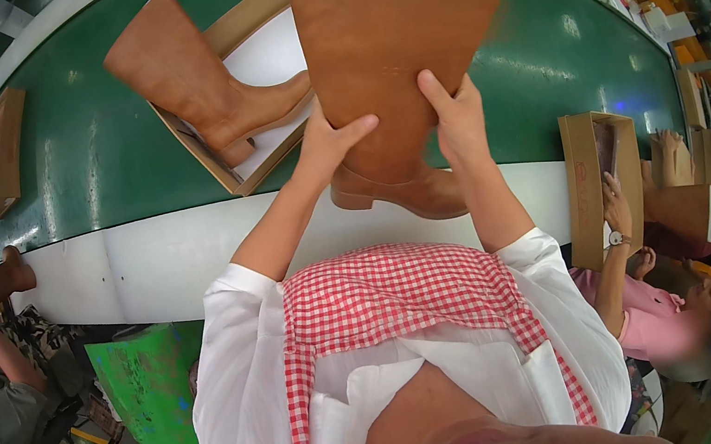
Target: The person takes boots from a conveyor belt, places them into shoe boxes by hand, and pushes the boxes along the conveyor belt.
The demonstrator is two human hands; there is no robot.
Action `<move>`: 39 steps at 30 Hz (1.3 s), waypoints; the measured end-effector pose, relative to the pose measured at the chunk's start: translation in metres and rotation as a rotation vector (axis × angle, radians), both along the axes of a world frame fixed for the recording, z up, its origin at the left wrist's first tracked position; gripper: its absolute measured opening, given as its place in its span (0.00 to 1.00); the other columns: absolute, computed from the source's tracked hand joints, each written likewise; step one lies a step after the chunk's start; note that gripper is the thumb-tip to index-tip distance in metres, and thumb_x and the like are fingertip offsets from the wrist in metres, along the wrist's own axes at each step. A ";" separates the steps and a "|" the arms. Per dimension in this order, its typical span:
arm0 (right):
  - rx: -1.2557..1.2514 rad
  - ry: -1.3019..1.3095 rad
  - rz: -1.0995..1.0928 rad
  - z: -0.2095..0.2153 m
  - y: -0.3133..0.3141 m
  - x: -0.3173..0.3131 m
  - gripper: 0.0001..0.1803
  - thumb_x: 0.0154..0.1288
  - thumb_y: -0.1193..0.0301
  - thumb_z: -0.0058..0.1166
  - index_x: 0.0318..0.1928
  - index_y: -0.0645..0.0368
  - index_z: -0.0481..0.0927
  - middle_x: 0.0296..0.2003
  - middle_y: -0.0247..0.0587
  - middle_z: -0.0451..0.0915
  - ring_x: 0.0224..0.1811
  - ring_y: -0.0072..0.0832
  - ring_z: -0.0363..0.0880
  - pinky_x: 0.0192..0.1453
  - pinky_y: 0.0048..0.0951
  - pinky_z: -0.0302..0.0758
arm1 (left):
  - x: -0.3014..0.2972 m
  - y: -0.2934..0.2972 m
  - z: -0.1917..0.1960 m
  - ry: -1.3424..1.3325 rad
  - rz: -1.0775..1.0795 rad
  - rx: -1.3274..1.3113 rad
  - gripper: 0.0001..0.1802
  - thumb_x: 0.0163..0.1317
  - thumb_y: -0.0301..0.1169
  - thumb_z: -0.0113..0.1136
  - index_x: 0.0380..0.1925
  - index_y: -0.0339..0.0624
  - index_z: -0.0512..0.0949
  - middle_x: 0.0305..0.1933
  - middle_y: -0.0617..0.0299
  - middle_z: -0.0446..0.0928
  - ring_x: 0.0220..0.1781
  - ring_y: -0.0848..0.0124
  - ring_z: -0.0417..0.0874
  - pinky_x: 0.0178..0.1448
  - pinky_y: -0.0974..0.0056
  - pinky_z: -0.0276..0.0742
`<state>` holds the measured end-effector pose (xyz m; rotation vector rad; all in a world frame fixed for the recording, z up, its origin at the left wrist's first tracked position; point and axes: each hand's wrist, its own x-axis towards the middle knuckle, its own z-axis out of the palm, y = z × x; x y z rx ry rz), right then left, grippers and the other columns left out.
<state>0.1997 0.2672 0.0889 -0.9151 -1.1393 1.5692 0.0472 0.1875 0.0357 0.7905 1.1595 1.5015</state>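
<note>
**Raised boot between two hands, its lookalike in the carton**

Upper left: an open carton [13, 152] with brown boots on the green bench [81, 155], glossy with lamp reflections.

Upper centre-left: second open carton [250, 14], plain brown board, white sheet inside. Boxed boot [237, 101] lies across it, smooth tan, stacked heel low, shaft jutting past the carton's upper-left side.

Centre: left hand [326, 144] curled on the shaft's left edge, thumb flat on the front, fingers hidden behind. Raised boot [397, 46] stands roughly upright above the bench's pale near edge: wide shaft flaring upward, faint creases, white liner showing at the mouth, low block heel, toe to the right. Right hand [457, 115] clasps the opposite edge, thumb in front.

Step, by my reading: holding up and looking over the shaft. Next move probably calls for a steady two-handed turn or lowering, no thumb scuffs on the leather-like face.

Right: tall carton [584, 184], a co-worker's hand [616, 206] against it.
</note>
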 end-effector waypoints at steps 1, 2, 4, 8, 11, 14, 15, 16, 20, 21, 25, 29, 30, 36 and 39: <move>-0.030 -0.003 0.042 0.000 -0.003 -0.001 0.34 0.54 0.71 0.64 0.58 0.67 0.63 0.54 0.45 0.69 0.58 0.31 0.66 0.62 0.34 0.63 | 0.002 0.000 -0.001 0.004 -0.003 -0.002 0.38 0.51 0.33 0.67 0.60 0.37 0.59 0.57 0.54 0.68 0.59 0.65 0.69 0.62 0.62 0.65; -0.032 0.001 0.041 -0.004 -0.006 0.001 0.34 0.54 0.71 0.64 0.58 0.67 0.63 0.54 0.45 0.69 0.58 0.31 0.66 0.62 0.34 0.63 | 0.001 0.001 -0.006 -0.132 0.036 0.017 0.37 0.52 0.33 0.67 0.59 0.37 0.60 0.57 0.55 0.69 0.58 0.66 0.70 0.61 0.62 0.66; 0.080 -0.026 0.212 -0.024 -0.012 0.003 0.37 0.52 0.68 0.65 0.60 0.65 0.62 0.56 0.46 0.68 0.61 0.33 0.64 0.64 0.34 0.62 | -0.004 -0.002 -0.014 -0.268 0.115 0.059 0.33 0.53 0.33 0.67 0.56 0.37 0.64 0.55 0.57 0.71 0.55 0.69 0.72 0.58 0.63 0.69; 0.156 -0.378 0.409 -0.088 -0.030 0.014 0.35 0.51 0.67 0.65 0.58 0.65 0.65 0.51 0.45 0.74 0.54 0.30 0.72 0.59 0.31 0.67 | -0.019 -0.006 -0.016 -0.333 0.196 0.055 0.31 0.52 0.35 0.68 0.54 0.38 0.66 0.53 0.57 0.72 0.54 0.69 0.73 0.57 0.64 0.70; 0.110 -0.466 0.416 -0.087 -0.043 0.010 0.31 0.52 0.67 0.64 0.55 0.66 0.68 0.46 0.43 0.77 0.46 0.27 0.76 0.52 0.28 0.71 | -0.024 -0.015 -0.016 -0.293 0.195 0.042 0.32 0.52 0.35 0.68 0.54 0.37 0.66 0.53 0.57 0.72 0.53 0.69 0.73 0.57 0.64 0.70; 0.155 -0.363 0.366 -0.099 -0.048 0.010 0.28 0.54 0.66 0.63 0.53 0.67 0.70 0.42 0.42 0.78 0.42 0.26 0.77 0.48 0.26 0.72 | -0.023 -0.018 -0.004 -0.212 0.177 0.043 0.32 0.52 0.36 0.68 0.54 0.37 0.65 0.53 0.57 0.72 0.54 0.69 0.73 0.57 0.64 0.70; 0.160 -0.357 0.382 -0.096 -0.048 0.008 0.28 0.54 0.66 0.63 0.53 0.67 0.70 0.42 0.42 0.78 0.42 0.26 0.77 0.48 0.26 0.72 | -0.024 -0.019 -0.003 -0.206 0.194 0.045 0.32 0.52 0.36 0.68 0.54 0.37 0.65 0.53 0.57 0.72 0.54 0.69 0.73 0.57 0.64 0.70; 0.166 -0.346 0.374 -0.092 -0.047 0.007 0.28 0.54 0.67 0.62 0.53 0.67 0.70 0.43 0.43 0.78 0.43 0.26 0.76 0.49 0.27 0.72 | -0.024 -0.019 -0.004 -0.219 0.202 0.056 0.32 0.52 0.36 0.68 0.55 0.37 0.65 0.53 0.58 0.72 0.54 0.70 0.73 0.57 0.64 0.69; 0.395 -0.262 0.184 -0.070 -0.041 -0.006 0.27 0.55 0.70 0.61 0.53 0.67 0.69 0.46 0.44 0.76 0.48 0.28 0.73 0.54 0.28 0.69 | -0.016 -0.017 -0.007 -0.101 0.154 0.118 0.32 0.54 0.36 0.65 0.57 0.37 0.64 0.54 0.58 0.70 0.56 0.70 0.70 0.60 0.63 0.66; 0.395 -0.260 0.188 -0.065 -0.039 -0.005 0.27 0.55 0.70 0.61 0.53 0.67 0.69 0.46 0.44 0.76 0.48 0.28 0.73 0.54 0.28 0.69 | -0.016 -0.015 -0.001 -0.100 0.158 0.118 0.32 0.54 0.36 0.65 0.57 0.37 0.64 0.54 0.58 0.70 0.56 0.70 0.70 0.60 0.63 0.66; 0.145 -0.161 0.184 -0.042 -0.017 -0.003 0.27 0.60 0.66 0.59 0.55 0.68 0.67 0.51 0.41 0.73 0.53 0.29 0.70 0.58 0.29 0.65 | -0.033 -0.003 0.013 0.074 0.061 0.179 0.29 0.61 0.36 0.58 0.59 0.36 0.62 0.59 0.57 0.66 0.61 0.69 0.66 0.64 0.64 0.62; 0.242 -0.153 0.063 -0.021 0.037 -0.009 0.28 0.61 0.63 0.58 0.55 0.69 0.67 0.52 0.41 0.72 0.54 0.28 0.69 0.59 0.29 0.64 | -0.081 0.007 0.024 0.117 0.591 0.016 0.28 0.61 0.31 0.54 0.60 0.35 0.59 0.58 0.51 0.66 0.62 0.64 0.66 0.66 0.63 0.59; 0.339 -0.098 0.031 -0.013 0.051 -0.014 0.27 0.62 0.63 0.57 0.55 0.69 0.67 0.52 0.40 0.72 0.54 0.28 0.69 0.59 0.29 0.64 | -0.105 0.005 0.002 0.115 0.700 -0.033 0.31 0.61 0.31 0.55 0.62 0.34 0.57 0.60 0.48 0.63 0.64 0.63 0.63 0.67 0.63 0.57; 0.519 0.047 0.187 -0.003 0.129 -0.083 0.25 0.61 0.64 0.58 0.53 0.66 0.69 0.49 0.39 0.75 0.51 0.26 0.71 0.57 0.27 0.66 | -0.169 -0.001 -0.094 0.032 0.820 -0.343 0.45 0.58 0.32 0.59 0.67 0.32 0.42 0.69 0.42 0.50 0.71 0.58 0.52 0.71 0.61 0.50; 0.324 0.149 0.362 -0.018 0.157 -0.133 0.25 0.59 0.67 0.61 0.54 0.64 0.70 0.49 0.38 0.75 0.50 0.24 0.72 0.56 0.27 0.68 | -0.170 0.013 -0.113 0.080 0.791 -0.323 0.48 0.56 0.34 0.61 0.67 0.33 0.41 0.70 0.43 0.48 0.72 0.58 0.51 0.71 0.59 0.48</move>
